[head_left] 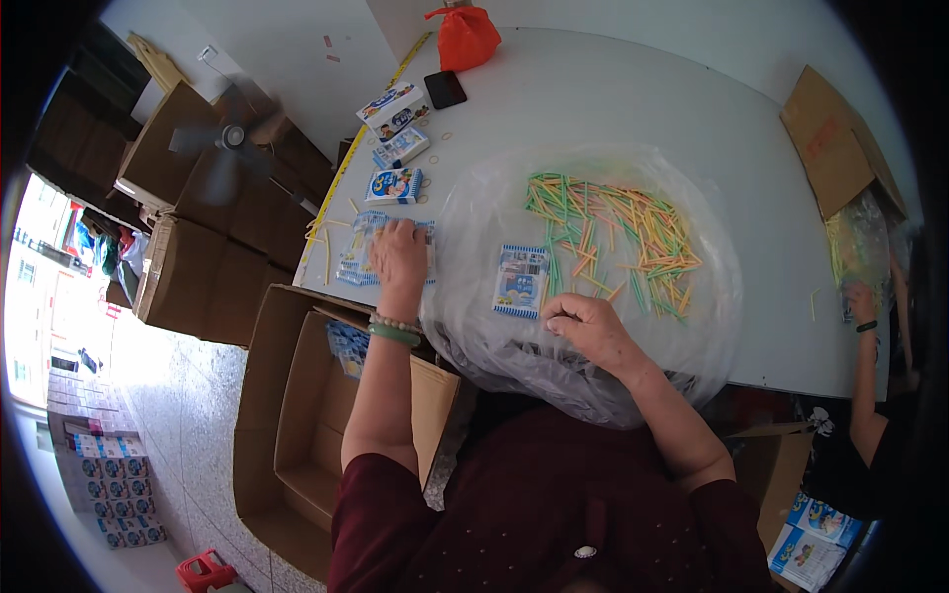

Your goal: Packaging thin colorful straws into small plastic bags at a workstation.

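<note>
My left hand [398, 259] rests on a spread of small blue-and-white packets [358, 259] at the left table edge. Its fingers bend down onto a packet, with their tips partly hidden. Curled closed, my right hand [590, 329] is at the lower right corner of a single flat packet [521, 281]. What its fingertips pinch, if anything, is hidden. That packet lies on a large clear plastic bag [474, 237]. Beyond it on the bag is a loose heap of thin pastel sticks [643, 232] in green, yellow and pink.
Small boxes [395, 186], rubber bands, a black phone [446, 90] and a red bag [465, 38] line the table's left side. Below the left edge stands an open carton [287, 395] with packets inside. At right are another carton [840, 143] and another person's hand [862, 299].
</note>
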Available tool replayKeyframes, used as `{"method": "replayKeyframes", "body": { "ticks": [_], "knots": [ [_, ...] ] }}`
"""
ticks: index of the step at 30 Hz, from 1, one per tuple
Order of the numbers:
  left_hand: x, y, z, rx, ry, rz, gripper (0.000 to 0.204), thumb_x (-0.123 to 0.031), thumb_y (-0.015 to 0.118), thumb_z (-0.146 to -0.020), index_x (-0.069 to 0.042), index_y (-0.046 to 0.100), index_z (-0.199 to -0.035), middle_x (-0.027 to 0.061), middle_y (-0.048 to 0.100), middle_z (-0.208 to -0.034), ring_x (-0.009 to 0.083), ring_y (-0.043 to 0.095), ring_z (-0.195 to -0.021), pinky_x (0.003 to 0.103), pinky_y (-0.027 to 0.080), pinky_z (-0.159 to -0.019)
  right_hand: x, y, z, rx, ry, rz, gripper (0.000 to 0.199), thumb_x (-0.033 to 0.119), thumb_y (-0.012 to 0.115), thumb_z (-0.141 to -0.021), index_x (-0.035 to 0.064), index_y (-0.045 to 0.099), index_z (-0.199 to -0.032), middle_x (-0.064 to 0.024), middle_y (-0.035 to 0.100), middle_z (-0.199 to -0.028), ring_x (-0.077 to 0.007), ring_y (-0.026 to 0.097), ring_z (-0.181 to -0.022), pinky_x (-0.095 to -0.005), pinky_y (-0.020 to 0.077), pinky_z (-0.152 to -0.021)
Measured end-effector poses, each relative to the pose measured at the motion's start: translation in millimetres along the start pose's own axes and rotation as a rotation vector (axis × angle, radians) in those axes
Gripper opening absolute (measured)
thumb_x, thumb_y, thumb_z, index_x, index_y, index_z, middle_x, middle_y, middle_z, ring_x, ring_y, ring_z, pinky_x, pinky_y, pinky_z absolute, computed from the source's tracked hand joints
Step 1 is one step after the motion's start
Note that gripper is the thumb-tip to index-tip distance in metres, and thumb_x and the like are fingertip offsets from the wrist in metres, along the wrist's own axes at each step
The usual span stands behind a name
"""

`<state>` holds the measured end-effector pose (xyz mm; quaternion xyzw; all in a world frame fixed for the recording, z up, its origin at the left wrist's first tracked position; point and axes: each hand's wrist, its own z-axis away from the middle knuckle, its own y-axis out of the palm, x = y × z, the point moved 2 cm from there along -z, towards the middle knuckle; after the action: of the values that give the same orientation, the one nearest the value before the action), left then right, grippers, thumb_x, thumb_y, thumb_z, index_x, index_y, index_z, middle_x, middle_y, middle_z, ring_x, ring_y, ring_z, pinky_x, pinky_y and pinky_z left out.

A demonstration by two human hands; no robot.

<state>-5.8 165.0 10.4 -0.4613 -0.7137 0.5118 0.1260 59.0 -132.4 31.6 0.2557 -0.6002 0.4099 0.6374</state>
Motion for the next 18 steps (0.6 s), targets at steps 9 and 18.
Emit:
{"method": "replayKeyframes", "body": {
  "ticks": [9,18],
  "knots": [
    [18.8,-6.9,19.5,-0.421,0.056,0.228,0.033,-0.026,0.065,-0.082,-0.004,0.059,-0.107,0.0159,0.058,-0.099,0.0346,0.057,-0.095,0.042,0.045,-0.077,-1.5,-5.8,4.3,-0.002,0.019,0.03,0.008,0.002,0.056,-0.084,-0.002,0.062,-0.089,-0.001,0.06,-0.078,-0.0062,0.054,-0.074,-0.0222,0.0453,-0.068],
    [38.3,-37.4,60.9,-0.15,-0.544,0.063,0.049,-0.034,0.06,-0.086,-0.002,0.049,-0.121,0.0185,0.06,-0.1,0.0395,0.058,-0.096,0.048,0.044,-0.082,-10.5,-8.1,5.7,-0.024,0.01,0.042,0.007,0.001,0.055,-0.083,-0.0012,0.061,-0.087,-0.0009,0.061,-0.078,-0.0074,0.055,-0.075,-0.0228,0.0453,-0.07]
  ]
}}
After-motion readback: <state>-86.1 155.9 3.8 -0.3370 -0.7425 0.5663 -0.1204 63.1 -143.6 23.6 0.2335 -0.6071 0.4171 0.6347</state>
